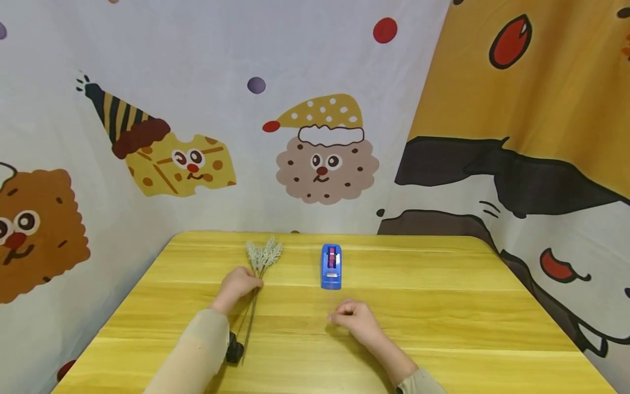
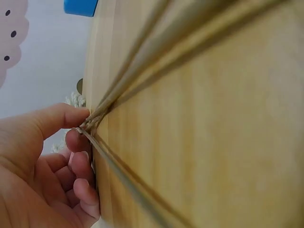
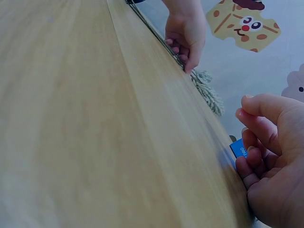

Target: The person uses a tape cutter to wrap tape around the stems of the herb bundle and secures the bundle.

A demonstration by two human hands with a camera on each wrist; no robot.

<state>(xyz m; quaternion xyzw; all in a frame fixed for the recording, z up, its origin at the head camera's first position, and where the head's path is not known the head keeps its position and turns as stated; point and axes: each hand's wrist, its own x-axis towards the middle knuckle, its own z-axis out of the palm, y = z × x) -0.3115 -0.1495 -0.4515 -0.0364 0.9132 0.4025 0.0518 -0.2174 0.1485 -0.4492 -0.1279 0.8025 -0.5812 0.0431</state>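
This looks like a small curtained-off nook around a wood-grain desk (image 1: 443,284); whether it belongs to a home, a studio or some other building cannot be told. Printed cloth (image 1: 206,49) with soft folds hangs behind the desk and along both sides. Its cartoons, a cheese wedge (image 1: 182,169) in a party hat, a round cookie (image 1: 327,186) and a brown biscuit (image 1: 49,219), suggest children's-room decor.
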